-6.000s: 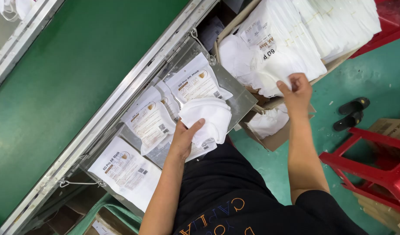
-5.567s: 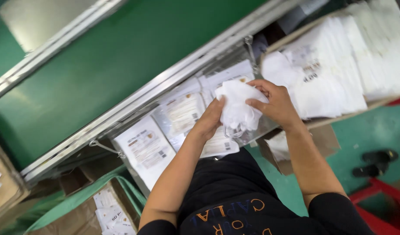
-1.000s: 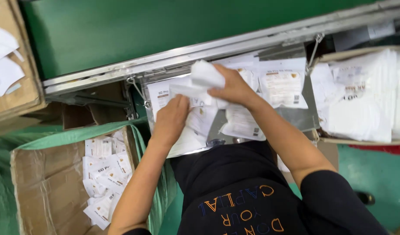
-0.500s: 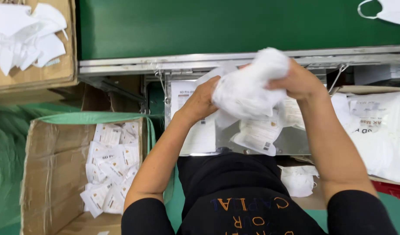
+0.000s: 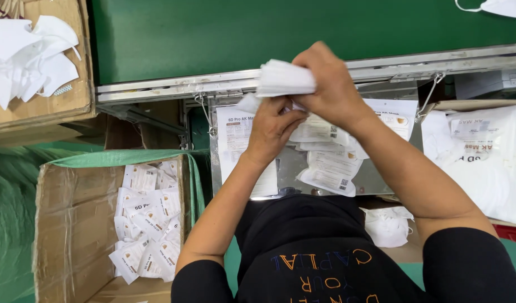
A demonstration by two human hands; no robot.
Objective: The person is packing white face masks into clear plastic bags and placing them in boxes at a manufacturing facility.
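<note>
Right hand point(image 5: 332, 84) clamps a folded white fabric mask stack point(image 5: 285, 78), its far end hidden under the fingers. Left hand point(image 5: 273, 128) pinches a soft white corner point(image 5: 249, 104) below. Glossy printed plastic pouches point(image 5: 331, 168) lie partly hidden on the metal counter point(image 5: 291, 168).

At centre frame I hold both hands above the metal tray point(image 5: 381, 182), the right hand point(image 5: 331, 84) over the left hand point(image 5: 272, 132), a folded mask point(image 5: 286, 78) between them. Loose packets point(image 5: 328, 168) lie in the tray below. Lower left, a cardboard box point(image 5: 61, 224) holds filled packets point(image 5: 146, 224). Upper left, another box point(image 5: 73, 106) holds masks point(image 5: 28, 56). The conveyor belt point(image 5: 213, 33) runs across the top.
</note>
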